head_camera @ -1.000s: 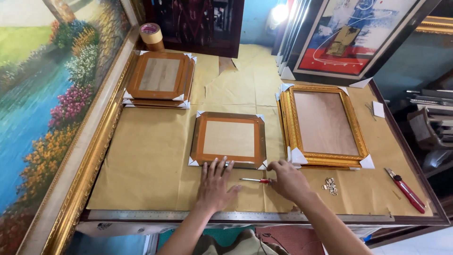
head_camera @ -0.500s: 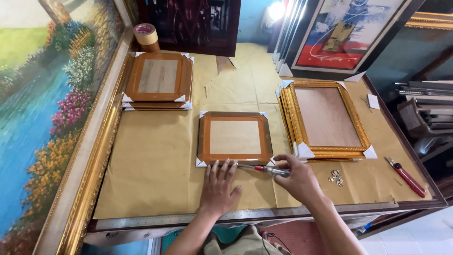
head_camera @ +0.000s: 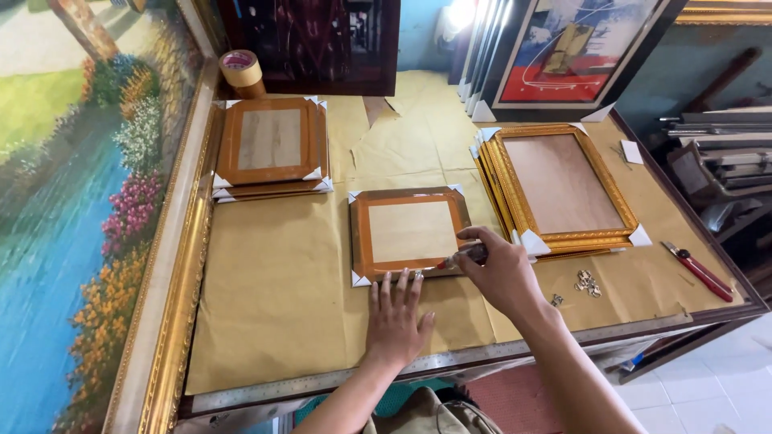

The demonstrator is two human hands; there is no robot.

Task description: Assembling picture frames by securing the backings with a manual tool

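Observation:
A small brown picture frame point(head_camera: 408, 231) with white corner guards lies face down in the middle of the paper-covered table. My left hand point(head_camera: 397, 317) rests flat on the paper, fingertips touching the frame's near edge. My right hand point(head_camera: 500, 273) grips a small red-handled screwdriver point(head_camera: 458, 258) whose tip points at the frame's near right edge.
A stack of brown frames point(head_camera: 272, 147) sits at the far left, a stack of gold frames point(head_camera: 560, 190) at the right. Small metal hangers point(head_camera: 585, 283) and a red utility knife point(head_camera: 698, 270) lie near the right edge. A tape roll point(head_camera: 240, 71) stands at the back. A large painting point(head_camera: 72, 201) leans on the left.
My right hand has lifted the screwdriver off the paper and brought it up to the frame's near right edge. My left hand stays pressed by the frame.

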